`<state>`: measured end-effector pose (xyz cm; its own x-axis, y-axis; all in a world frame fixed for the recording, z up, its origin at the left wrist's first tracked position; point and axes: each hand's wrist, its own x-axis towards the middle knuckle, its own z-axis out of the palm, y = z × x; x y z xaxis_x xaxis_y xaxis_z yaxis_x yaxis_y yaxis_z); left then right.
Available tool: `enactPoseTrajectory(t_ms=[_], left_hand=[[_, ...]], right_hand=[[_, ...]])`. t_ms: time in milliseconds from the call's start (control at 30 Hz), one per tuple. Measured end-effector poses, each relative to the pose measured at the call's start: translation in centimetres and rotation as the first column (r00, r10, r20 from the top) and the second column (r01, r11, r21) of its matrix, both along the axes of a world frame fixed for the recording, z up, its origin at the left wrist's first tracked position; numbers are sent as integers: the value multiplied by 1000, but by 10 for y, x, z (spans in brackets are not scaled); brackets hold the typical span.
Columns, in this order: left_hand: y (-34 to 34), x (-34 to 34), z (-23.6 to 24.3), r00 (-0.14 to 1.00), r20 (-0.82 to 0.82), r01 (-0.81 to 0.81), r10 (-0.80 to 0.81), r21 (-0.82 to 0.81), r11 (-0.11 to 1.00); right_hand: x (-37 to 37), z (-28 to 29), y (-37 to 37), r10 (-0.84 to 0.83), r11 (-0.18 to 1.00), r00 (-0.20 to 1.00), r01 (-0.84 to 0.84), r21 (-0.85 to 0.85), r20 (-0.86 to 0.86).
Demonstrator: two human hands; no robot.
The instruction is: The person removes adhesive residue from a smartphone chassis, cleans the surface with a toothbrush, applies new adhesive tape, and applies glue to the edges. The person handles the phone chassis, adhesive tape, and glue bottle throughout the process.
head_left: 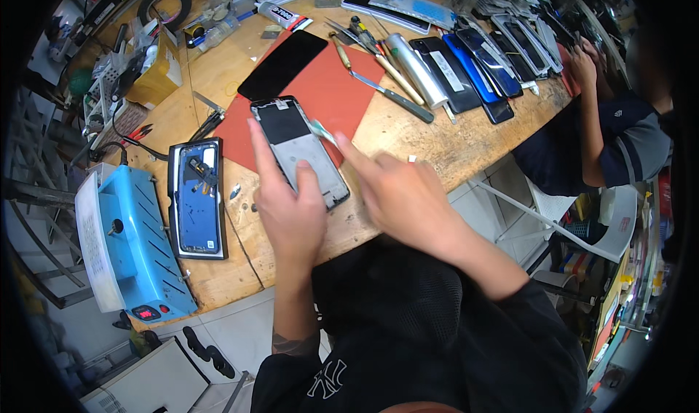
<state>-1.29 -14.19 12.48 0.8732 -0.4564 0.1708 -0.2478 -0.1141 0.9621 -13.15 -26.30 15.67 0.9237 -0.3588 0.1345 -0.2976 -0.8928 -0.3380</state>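
An opened phone frame (300,145), black at its far end and grey nearer me, rests at a slant over the red mat's near edge. My left hand (291,202) is closed around its lower left side, the index finger stretched along the edge. In my right hand (397,191) a thin tool with a pale green and white tip (322,130) is pinched, its tip at the frame's right edge. What kind of tool it is I cannot make out. Just beyond lies a black phone screen (283,65) on the red mat (349,85).
A blue machine (138,245) stands at the left, beside a box tray with a blue phone back (198,224). Knife (393,95), metal cylinder (419,71) and several phones (473,71) lie to the right. A glue tube (285,16) lies behind. Another person's hand (582,64) works at far right.
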Motion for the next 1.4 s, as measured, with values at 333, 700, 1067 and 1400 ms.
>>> enactPoseTrajectory(t_ms=[333,700,1067,1400], left_hand=[[-11,25,-1,976,-181,-171,121,-294,941],[-11,8,-5,964,-192,-243,182,-375,894],[27,-5,6,872,-453,-406,185,-459,790],[32,-32,5,891,-386,-403,241,-423,812]], right_hand=[[-66,-5,0,132,970,990,-141,198,59],[30,-58,-32,204,945,919,-275,177,337],[-20,-36,-8,223,940,974,-228,254,48],[-20,14,3,291,949,923,-245,198,-251]])
